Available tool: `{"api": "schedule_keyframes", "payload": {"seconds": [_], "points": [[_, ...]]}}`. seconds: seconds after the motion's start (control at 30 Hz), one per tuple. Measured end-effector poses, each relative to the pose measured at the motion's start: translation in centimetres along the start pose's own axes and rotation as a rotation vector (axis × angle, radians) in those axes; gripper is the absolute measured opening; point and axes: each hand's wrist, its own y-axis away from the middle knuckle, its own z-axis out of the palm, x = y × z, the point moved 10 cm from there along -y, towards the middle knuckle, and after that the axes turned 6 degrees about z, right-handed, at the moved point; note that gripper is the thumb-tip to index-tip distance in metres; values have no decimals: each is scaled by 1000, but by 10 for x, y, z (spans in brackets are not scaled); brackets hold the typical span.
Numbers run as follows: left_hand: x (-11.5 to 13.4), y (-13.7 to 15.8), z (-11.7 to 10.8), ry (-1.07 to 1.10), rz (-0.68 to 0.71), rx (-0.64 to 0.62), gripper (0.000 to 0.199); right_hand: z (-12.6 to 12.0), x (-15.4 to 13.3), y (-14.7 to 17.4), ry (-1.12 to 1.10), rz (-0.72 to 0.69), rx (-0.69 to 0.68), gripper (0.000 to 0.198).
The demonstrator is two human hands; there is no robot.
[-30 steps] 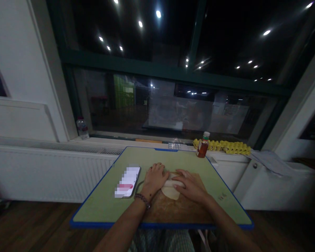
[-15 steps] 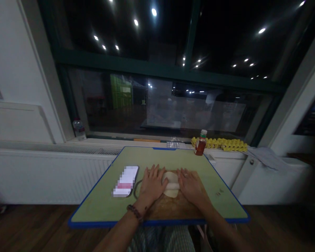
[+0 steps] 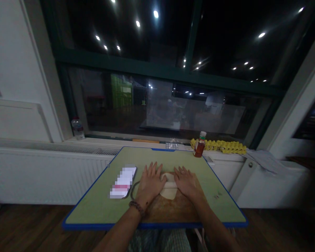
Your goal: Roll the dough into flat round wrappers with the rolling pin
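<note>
A thin, pale sheet of dough (image 3: 168,194) lies on a wooden board (image 3: 170,212). Across it rests a light-coloured rolling pin (image 3: 170,184), its middle showing between my hands and its ends hidden beneath them. My left hand (image 3: 151,182) lies flat over the pin's left side, fingers stretched forward and apart, thumb beside the dough. On the right side, my right hand (image 3: 187,182) presses down the same way with its fingers extended. The board's dark looped handle (image 3: 132,190) shows to the left of my left hand.
The green table (image 3: 91,206) has a blue rim. A phone (image 3: 123,182) with a lit, blurred screen lies left of the board. A red-brown bottle (image 3: 199,145) stands at the back right edge, before a yellow egg tray (image 3: 220,146). A water bottle (image 3: 78,128) stands on the sill.
Both hands have shifted slightly away from me over the dough, the rolling pin moving with them. The view has tilted a little; the other things stay in place.
</note>
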Motion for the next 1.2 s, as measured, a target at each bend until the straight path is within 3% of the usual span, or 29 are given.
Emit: {"api": "schedule_keyframes", "payload": {"seconds": [0.13, 0.3, 0.47, 0.6, 0.67, 0.77, 0.9, 1.0, 1.1, 1.2], "points": [[22, 40, -19, -40, 168, 164, 52, -10, -10, 44, 43, -101, 180, 48], [34, 66, -27, -63, 274, 185, 54, -16, -7, 75, 72, -56, 268, 49], [26, 47, -24, -72, 163, 174, 49, -16, -8, 55, 59, -3, 167, 46], [18, 31, -26, -102, 36, 190, 48, -16, -3, 28, 21, 132, 120, 41], [21, 33, -27, -123, 52, 208, 48, -15, -2, 26, 4, 151, 135, 41], [32, 50, -23, -141, 153, 253, 47, -12, -6, 42, 1, 75, 214, 43], [43, 84, -18, -148, 220, 397, 47, -7, 0, 77, 21, 70, 336, 47], [48, 102, -16, -158, 227, 486, 50, -2, 4, 89, 38, 96, 355, 48], [49, 99, -16, -167, 229, 488, 49, -2, 1, 85, 51, 77, 340, 48], [43, 79, -20, -147, 204, 406, 47, -7, -6, 67, 62, 32, 293, 47]]}}
